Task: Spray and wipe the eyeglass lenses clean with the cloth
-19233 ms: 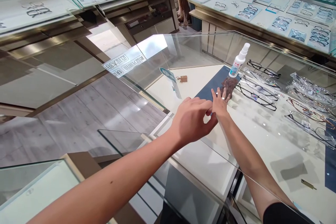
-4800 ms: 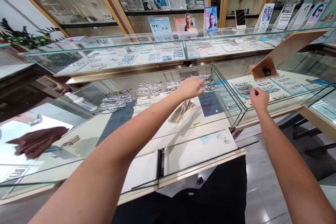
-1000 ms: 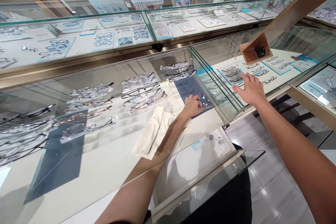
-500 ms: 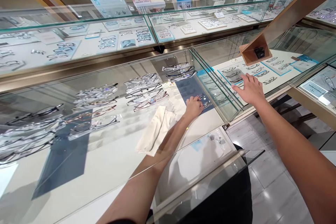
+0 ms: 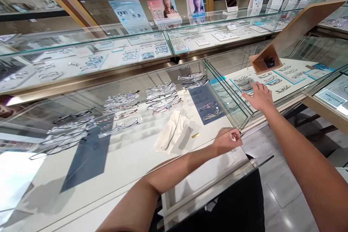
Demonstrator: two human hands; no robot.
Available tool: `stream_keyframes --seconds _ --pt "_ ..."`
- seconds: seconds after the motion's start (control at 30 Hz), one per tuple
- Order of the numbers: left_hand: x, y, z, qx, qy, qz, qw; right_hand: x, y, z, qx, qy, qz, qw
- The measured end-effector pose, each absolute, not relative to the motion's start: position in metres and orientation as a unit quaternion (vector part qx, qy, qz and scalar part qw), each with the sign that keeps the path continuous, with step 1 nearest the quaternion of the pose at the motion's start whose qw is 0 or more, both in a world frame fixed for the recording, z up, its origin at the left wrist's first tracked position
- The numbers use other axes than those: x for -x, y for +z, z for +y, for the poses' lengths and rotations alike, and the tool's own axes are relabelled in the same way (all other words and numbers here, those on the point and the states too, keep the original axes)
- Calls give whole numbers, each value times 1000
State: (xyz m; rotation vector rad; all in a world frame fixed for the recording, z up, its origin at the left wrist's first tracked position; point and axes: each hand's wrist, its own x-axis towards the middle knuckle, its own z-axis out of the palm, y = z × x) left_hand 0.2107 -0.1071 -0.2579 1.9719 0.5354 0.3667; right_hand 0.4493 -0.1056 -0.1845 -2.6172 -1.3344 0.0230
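Note:
My left hand [image 5: 227, 140] is at the front edge of the glass display case [image 5: 223, 125], near its right corner. Its fingers are curled, thumb and finger forming a ring; whether something small is pinched there I cannot make out. My right hand [image 5: 260, 96] lies on the glass top of the neighbouring case, fingers spread, holding nothing. Inside the left case, a pair of eyeglasses [image 5: 207, 106] and another pair of glasses [image 5: 213, 114] lie on a dark panel [image 5: 201, 96]. A cream cloth [image 5: 172, 130] lies left of them, beside a small yellow strip [image 5: 195, 135].
Rows of eyeglasses [image 5: 119, 127] fill the left case. An open drawer [image 5: 201, 174] sits below my left forearm. A wooden stand [image 5: 266, 61] rises on the right case. Behind runs another glass counter [image 5: 174, 43] with display cards.
My left hand has left the glasses on the dark panel and moved toward me and right to the case edge. My right hand stays put. The view has tilted up and left.

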Motion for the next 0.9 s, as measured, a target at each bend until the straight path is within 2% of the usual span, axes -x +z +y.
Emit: stream_keyframes --seconds 0.3,0.4,0.5,0.63,0.77,0.83,0.9 --pt "-217 -233 -154 -612 40 270 742 -450 -186 -100 887 9 -450 101" --pt "-215 -206 -169 -545 24 252 799 -453 -188 -98 885 13 -452 113" --pt "-210 -161 -169 -549 61 206 808 -454 -189 -97 883 13 -453 120" --pt "-210 -106 -119 -624 242 138 730 -454 -189 -97 884 9 -452 121" --pt "-216 -87 -23 -726 387 183 539 -454 -189 -96 886 13 -448 123" --pt "-213 -89 26 -755 414 249 443 -454 -190 -95 884 14 -450 125" --pt "-207 -95 67 -789 383 317 360 -452 -189 -94 885 16 -449 120"
